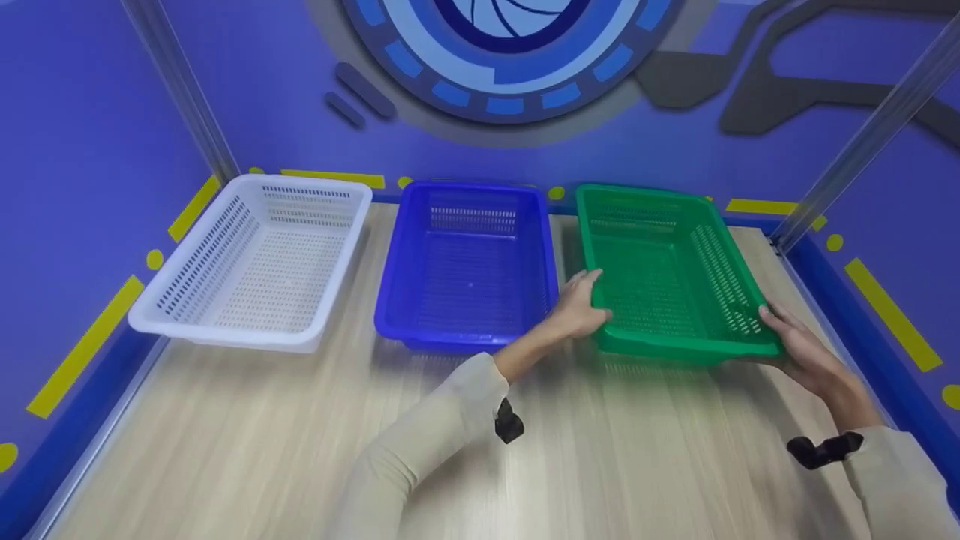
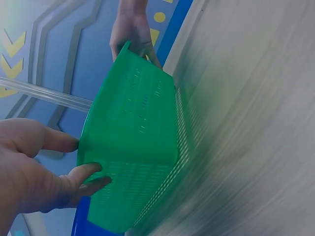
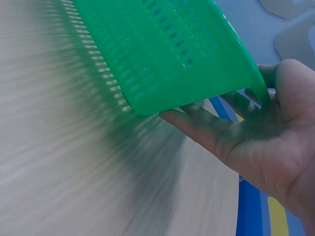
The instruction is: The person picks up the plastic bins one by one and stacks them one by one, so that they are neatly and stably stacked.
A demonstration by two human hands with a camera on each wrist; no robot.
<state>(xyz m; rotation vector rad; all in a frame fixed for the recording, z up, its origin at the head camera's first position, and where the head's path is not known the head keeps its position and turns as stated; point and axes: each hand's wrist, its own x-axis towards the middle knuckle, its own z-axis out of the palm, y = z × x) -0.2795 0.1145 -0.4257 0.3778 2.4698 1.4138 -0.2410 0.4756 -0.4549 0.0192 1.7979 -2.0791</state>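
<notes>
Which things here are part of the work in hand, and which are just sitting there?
In hand:
green basket, gripped at its near corners
left hand on its left rim
right hand at its right corner

Lying about:
blue basket, middle
white basket, left
wooden table under all three

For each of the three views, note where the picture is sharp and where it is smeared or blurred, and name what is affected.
Head view: the white basket, blue basket and green basket read fairly sharp, while the table grain smears in streaks. Left wrist view: the table is heavily blurred; the left hand is soft. Right wrist view: the right hand is clear, the wood streaked.
</notes>
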